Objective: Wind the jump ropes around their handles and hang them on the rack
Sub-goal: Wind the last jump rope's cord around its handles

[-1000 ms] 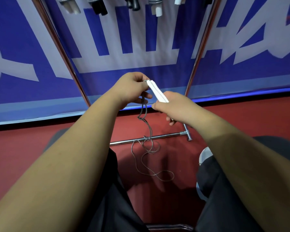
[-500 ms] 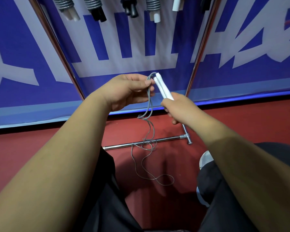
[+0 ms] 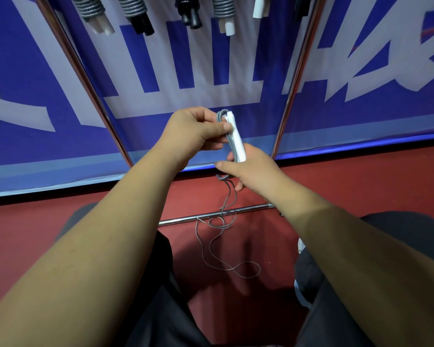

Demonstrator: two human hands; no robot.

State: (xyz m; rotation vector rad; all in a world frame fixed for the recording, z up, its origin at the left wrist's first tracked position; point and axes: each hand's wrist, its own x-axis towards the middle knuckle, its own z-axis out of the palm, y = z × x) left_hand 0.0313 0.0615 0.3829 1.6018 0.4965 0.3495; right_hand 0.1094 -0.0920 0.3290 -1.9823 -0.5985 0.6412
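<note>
The left hand and the right hand meet in front of the rack, sharing one jump rope between them. Its two white handles lie pressed together side by side, tilted with their upper ends leaning towards the left.

The right hand grips their lower ends, fingers curled round them and the thumb stretched out to the left. The left hand's fingers are curled in, and the thumb pinches the grey rope against the upper part of the handles, where a short loop of it arches over the tips.

From beneath the right hand the rope drops in two strands. It crosses the rack's chrome base bar in a small tangle and ends in slack curls on the red floor, between the person's knees in dark trousers.

Along the top edge of the view hang wound jump ropes, grey coils wrapped round white or black handles. They are spaced along the stretch between the rack's two slanting uprights. Behind the rack runs a blue and white banner, which reaches down to the floor.
</note>
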